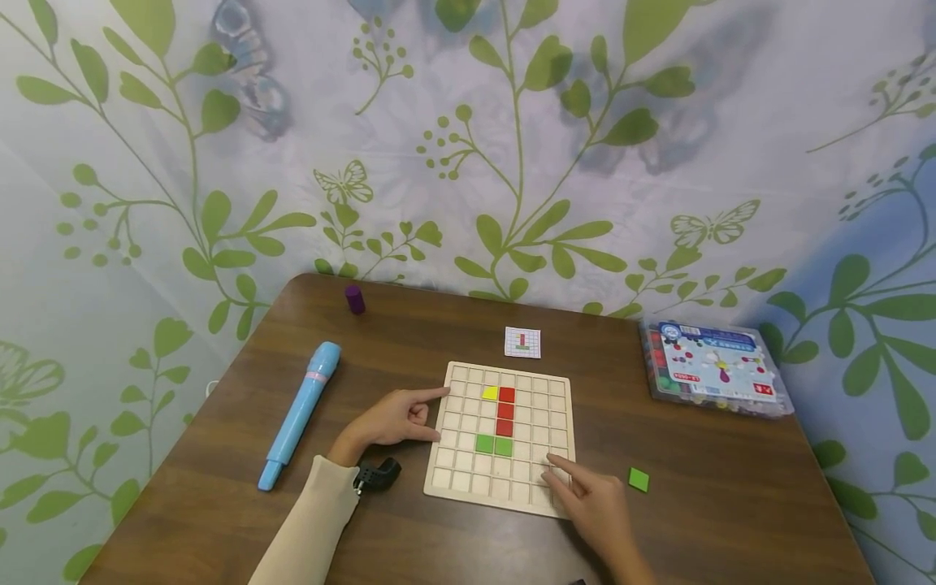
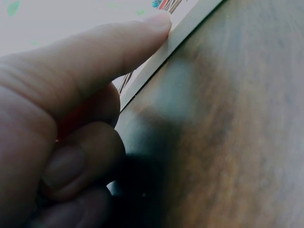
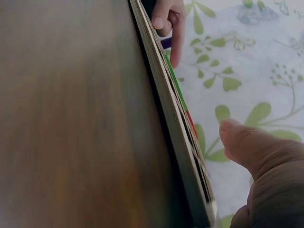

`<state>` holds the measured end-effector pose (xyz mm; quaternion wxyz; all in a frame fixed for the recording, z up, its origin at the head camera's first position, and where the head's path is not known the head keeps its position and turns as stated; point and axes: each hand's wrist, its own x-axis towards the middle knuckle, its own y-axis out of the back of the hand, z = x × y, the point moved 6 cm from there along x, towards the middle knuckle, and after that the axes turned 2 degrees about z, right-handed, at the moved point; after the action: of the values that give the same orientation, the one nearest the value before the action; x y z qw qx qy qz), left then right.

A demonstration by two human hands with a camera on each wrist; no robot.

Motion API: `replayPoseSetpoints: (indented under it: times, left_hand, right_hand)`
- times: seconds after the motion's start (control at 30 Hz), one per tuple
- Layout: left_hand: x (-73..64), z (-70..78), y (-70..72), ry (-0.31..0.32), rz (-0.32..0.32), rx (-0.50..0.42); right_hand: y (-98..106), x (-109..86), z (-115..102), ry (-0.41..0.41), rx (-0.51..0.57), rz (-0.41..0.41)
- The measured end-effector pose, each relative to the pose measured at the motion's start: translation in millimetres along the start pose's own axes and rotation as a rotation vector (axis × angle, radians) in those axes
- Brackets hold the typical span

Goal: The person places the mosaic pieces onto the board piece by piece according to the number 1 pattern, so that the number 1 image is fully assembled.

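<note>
A wooden grid board (image 1: 449, 479) lies on the table. Set in its squares are a yellow piece (image 1: 490, 393) with a slanted side, a column of three red tiles (image 1: 504, 411) and two green tiles (image 1: 485, 444) side by side. My left hand (image 1: 395, 418) touches the board's left edge with a straight index finger and thumb; its other fingers are curled in. Over the lower right corner of the board is my right hand (image 1: 592, 504), thumb and index finger apart, nothing seen between them. A loose green tile (image 1: 639, 479) lies right of that hand.
Behind the board lies a small printed card (image 1: 522, 342) with a coloured grid pattern. A clear plastic box (image 1: 717, 367) stands at the back right. On the left are a blue microphone-shaped object (image 1: 301, 414) and a purple cylinder (image 1: 354, 299). A patterned cloth hangs behind the table (image 1: 717, 487).
</note>
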<state>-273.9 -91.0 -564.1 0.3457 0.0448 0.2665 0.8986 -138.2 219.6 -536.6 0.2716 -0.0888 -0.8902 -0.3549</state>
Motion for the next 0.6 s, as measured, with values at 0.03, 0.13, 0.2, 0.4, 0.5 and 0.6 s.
replayPoseSetpoints:
  times: [0.03, 0.13, 0.2, 0.4, 0.5, 0.6]
  left_hand:
    - [-0.1, -0.2, 0.2, 0.0, -0.001, 0.0]
    - [-0.2, -0.6, 0.7, -0.002, 0.001, -0.01]
    - [-0.1, -0.6, 0.9, -0.005, 0.004, -0.015]
    - [-0.3, -0.9, 0.3, -0.001, 0.0, -0.01]
    - [-0.8, -1.0, -0.1, 0.002, 0.0, -0.009]
    - [-0.6, -1.3, -0.5, 0.004, 0.0, -0.011]
  right_hand:
    - [2, -1.8, 2, -0.003, -0.002, 0.006]
    - [8, -5.8, 5, 0.002, -0.021, 0.028]
    - [12, -7.5, 6, 0.016, -0.038, 0.044]
    - [21, -14.5, 15, -0.028, -0.048, 0.059]
    - [29, -19.2, 21, -0.066, -0.054, 0.081]
    - [39, -22.4, 26, -0.076, -0.079, 0.096]
